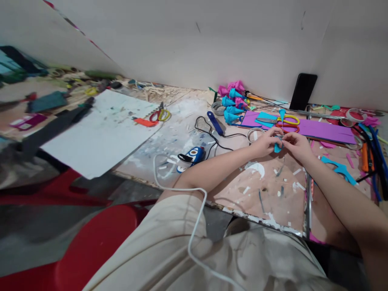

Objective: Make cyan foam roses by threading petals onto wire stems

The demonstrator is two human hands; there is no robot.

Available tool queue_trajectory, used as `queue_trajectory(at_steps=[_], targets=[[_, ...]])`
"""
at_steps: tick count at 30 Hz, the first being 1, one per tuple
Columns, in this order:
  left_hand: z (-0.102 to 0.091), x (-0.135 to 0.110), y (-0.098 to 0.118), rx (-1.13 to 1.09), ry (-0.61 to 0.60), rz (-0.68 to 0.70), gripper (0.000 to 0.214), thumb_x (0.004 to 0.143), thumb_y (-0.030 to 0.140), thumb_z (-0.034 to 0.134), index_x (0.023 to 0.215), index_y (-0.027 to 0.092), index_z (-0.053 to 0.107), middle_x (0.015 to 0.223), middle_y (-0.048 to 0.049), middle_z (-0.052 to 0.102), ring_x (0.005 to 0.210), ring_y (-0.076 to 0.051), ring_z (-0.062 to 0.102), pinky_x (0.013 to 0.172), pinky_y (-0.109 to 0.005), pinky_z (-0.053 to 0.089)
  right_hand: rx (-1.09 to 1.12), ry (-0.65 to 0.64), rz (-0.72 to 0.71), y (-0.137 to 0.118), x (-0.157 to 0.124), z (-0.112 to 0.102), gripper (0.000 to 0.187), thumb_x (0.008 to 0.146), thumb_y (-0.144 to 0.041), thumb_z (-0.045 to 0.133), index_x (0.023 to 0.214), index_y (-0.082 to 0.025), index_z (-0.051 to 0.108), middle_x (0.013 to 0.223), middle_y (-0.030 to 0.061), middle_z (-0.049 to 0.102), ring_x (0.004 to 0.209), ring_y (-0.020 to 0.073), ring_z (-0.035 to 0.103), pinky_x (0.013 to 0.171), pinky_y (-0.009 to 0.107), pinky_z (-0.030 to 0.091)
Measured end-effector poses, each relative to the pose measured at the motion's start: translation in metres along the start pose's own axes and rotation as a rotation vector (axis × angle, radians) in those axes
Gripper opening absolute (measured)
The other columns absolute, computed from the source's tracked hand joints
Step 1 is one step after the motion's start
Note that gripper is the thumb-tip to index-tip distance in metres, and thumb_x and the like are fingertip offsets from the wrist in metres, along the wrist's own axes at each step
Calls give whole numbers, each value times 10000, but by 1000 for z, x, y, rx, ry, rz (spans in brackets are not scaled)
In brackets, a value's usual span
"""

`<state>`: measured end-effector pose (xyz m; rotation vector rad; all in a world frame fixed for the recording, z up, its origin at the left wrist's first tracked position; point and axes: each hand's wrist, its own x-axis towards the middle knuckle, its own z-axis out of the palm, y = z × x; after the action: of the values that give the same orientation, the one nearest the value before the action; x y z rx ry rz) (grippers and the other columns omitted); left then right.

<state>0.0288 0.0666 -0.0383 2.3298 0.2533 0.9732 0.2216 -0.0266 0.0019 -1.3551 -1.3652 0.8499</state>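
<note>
My left hand (266,143) and my right hand (296,146) meet over the near table, fingers pinched together. Between them is a small piece of blue craft paper (277,148), partly covered by the fingertips. A thin stem runs up from the fingers to a blue cone-shaped paper bud (282,112), and a thin strand hangs below. Just behind the hands, scissors (287,120) with yellow and red handles rest on purple sheets (325,131) and a blue sheet (264,117). A roll of tape (254,135) lies to the left of them.
Several blue and pink paper flowers (233,102) lie at the back. A black phone (303,91) leans on the wall. Blue paper scraps (339,169) and an orange cutter (367,155) lie right. A white cable (198,218) crosses my lap. A white board (103,137) and red stool (97,246) are left.
</note>
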Motion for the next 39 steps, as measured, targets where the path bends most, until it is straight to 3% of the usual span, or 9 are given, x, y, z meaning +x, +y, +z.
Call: queue_trajectory(at_steps=[8,12,14,17,19,22,30,33,39], targets=[[-2,0,0,2,26,62,146,954,108,661,951,210,765,1351,-139,603,1315,-255,671,1090,-442,624,41,-2,10,0,2,1,269,722,-407,860,856,-210,734,815,17,746,725,177,648,717,339,535],[-3,-1,6,-14,20,-25,291,944,126,646,1210,214,726,1449,-167,584,1324,-247,676,970,-357,649,127,73,42,1,3,1,356,700,-447,890,886,-234,675,829,5,717,734,173,664,702,328,559],[-3,-1,7,-39,18,-78,446,922,173,699,1363,217,652,1524,-196,547,1322,-266,685,908,-341,659,167,117,77,4,5,-1,424,690,-491,897,902,-254,617,811,-11,689,649,153,632,596,303,526],[-4,0,5,-30,32,-70,624,872,301,839,1438,213,593,1589,-237,523,1459,-364,625,1072,-487,642,191,150,125,9,9,-3,492,691,-535,901,909,-276,544,757,-36,645,515,125,542,446,272,404],[-5,1,5,-10,44,-43,638,870,353,872,1429,212,599,1587,-240,552,1528,-394,579,1211,-579,557,200,155,142,12,11,-3,523,678,-549,908,897,-282,516,717,-49,618,491,124,528,424,270,380],[-8,1,7,0,70,-54,530,931,358,823,1396,204,619,1579,-230,577,1520,-362,596,1247,-569,532,209,136,155,16,14,-2,554,653,-565,924,879,-286,501,655,-67,571,481,135,538,434,278,394],[-13,2,12,29,116,-136,290,989,338,762,1228,186,701,1486,-204,640,1342,-280,697,971,-374,645,217,71,138,16,14,3,506,652,-516,890,881,-276,507,715,-70,589,522,125,574,522,293,477],[-13,3,11,9,124,-118,218,1024,357,729,1157,185,717,1464,-191,648,1267,-250,717,944,-352,637,196,51,123,16,13,4,491,669,-511,891,878,-274,515,736,-61,602,561,125,570,551,289,487],[-14,2,12,4,129,-163,276,1057,429,684,1152,175,731,1437,-187,658,1206,-231,725,871,-307,627,155,41,103,15,12,4,483,666,-509,892,872,-268,528,787,-42,633,645,143,620,632,308,543]])
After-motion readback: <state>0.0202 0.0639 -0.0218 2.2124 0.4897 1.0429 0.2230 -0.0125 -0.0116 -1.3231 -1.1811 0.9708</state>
